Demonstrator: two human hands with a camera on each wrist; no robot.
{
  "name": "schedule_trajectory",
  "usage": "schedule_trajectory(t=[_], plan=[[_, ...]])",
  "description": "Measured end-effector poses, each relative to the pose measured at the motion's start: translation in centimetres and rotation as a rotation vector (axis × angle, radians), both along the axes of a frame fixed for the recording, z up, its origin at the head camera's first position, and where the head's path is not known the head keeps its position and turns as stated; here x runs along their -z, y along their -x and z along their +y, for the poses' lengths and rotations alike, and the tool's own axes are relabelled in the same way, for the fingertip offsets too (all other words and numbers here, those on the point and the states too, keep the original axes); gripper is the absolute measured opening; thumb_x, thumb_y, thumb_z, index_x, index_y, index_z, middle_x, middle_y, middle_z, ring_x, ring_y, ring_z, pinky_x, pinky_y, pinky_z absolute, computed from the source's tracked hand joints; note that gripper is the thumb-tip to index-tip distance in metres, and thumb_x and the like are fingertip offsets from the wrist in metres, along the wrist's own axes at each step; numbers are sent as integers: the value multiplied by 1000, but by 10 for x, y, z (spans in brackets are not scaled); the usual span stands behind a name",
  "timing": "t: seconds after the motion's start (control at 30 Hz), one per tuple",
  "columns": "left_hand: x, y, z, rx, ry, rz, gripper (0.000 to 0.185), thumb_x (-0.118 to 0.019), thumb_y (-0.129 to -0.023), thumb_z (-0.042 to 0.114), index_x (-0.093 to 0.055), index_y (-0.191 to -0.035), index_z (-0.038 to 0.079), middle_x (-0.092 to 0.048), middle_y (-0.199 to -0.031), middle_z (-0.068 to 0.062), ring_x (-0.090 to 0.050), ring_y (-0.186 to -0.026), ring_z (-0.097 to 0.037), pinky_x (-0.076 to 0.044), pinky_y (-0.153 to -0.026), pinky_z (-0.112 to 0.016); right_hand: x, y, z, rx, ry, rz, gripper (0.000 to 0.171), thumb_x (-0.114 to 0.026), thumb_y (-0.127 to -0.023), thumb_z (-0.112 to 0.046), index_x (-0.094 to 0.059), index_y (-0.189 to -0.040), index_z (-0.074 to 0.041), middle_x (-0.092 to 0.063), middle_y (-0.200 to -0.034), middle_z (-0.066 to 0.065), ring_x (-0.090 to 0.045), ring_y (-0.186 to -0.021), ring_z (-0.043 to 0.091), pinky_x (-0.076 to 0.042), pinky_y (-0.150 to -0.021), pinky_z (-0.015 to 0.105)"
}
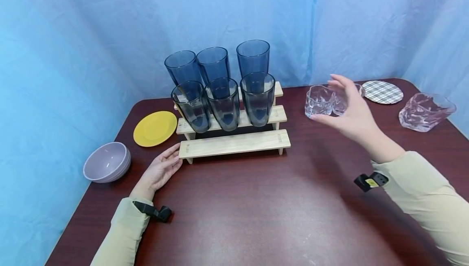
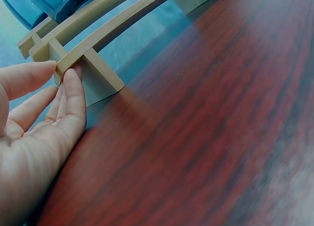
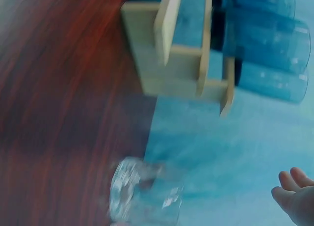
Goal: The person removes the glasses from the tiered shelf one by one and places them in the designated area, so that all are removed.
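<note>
A three-step wooden rack (image 1: 234, 143) stands mid-table, with several dark blue tumblers (image 1: 223, 103) on its two upper steps and a bare lowest step. My left hand (image 1: 166, 164) lies flat on the table. Its straight fingers (image 2: 71, 96) touch the left end of the lowest step (image 2: 93, 42). My right hand (image 1: 335, 101) hovers open, fingers spread, right beside a clear faceted glass (image 1: 318, 101) and touching nothing. A second clear glass shows partly behind that hand. The right wrist view shows the clear glass (image 3: 142, 196) blurred, with my fingertips (image 3: 292, 186) well apart from it.
A yellow plate (image 1: 155, 128) and a lavender bowl (image 1: 107, 162) sit left of the rack. A plaid coaster (image 1: 382, 92) and a tilted pinkish clear glass (image 1: 425, 111) are at the far right. A blue curtain backs the dark red table (image 1: 256, 209).
</note>
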State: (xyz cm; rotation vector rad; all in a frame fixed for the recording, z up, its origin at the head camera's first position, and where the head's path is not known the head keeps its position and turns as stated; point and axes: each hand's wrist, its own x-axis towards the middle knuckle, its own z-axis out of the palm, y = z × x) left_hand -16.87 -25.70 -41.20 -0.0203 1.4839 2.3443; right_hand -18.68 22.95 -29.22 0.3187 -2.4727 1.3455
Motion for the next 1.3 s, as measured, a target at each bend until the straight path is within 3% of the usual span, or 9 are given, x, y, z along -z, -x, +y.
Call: schedule_trajectory(t=[0.2, 0.43, 0.6, 0.9, 1.3], plan=[[0, 0, 0, 0, -4, -5, 69, -45, -96, -6, -4, -151, 1, -56, -116, 3, -58, -99, -6, -48, -85, -17, -4, 6, -33, -116, 60, -30, 99, -84, -68, -6, -26, -147, -15, -39, -143, 18, -36, -134, 35, -27, -111, 50], [-1, 1, 1, 0, 13, 5, 67, -43, -96, -6, -4, -151, 1, -57, -114, 3, -59, -98, -6, -48, -84, -17, -3, 14, -63, -203, 67, 5, 99, -84, -68, -6, -25, -148, -14, -39, -142, 19, -36, -134, 34, -25, -114, 44], [-1, 1, 1, 1, 9, 12, 67, -41, -97, -7, -3, -151, 0, -58, -113, 3, -59, -97, -6, -49, -83, -17, -2, 23, -80, -206, 35, -24, 100, -84, -71, -16, -22, -149, -18, -36, -144, 18, -35, -136, 32, -25, -113, 45], [0, 0, 0, 1, 8, 3, 67, -43, -97, -6, -4, -151, 1, -58, -115, 4, -59, -99, -6, -48, -85, -18, 4, 31, -102, -221, 83, -114, 102, -84, -71, -23, -18, -150, -22, -33, -146, 15, -38, -133, 30, -32, -108, 50], [3, -1, 0, 4, -14, 18, 57, -43, -97, -6, -19, -147, 7, -59, -115, 4, -60, -101, -6, -48, -85, -18, 20, 37, -114, -206, 146, -57, 104, -82, -73, -18, -12, -150, -23, -31, -144, 21, -40, -130, 32, -33, -109, 46]])
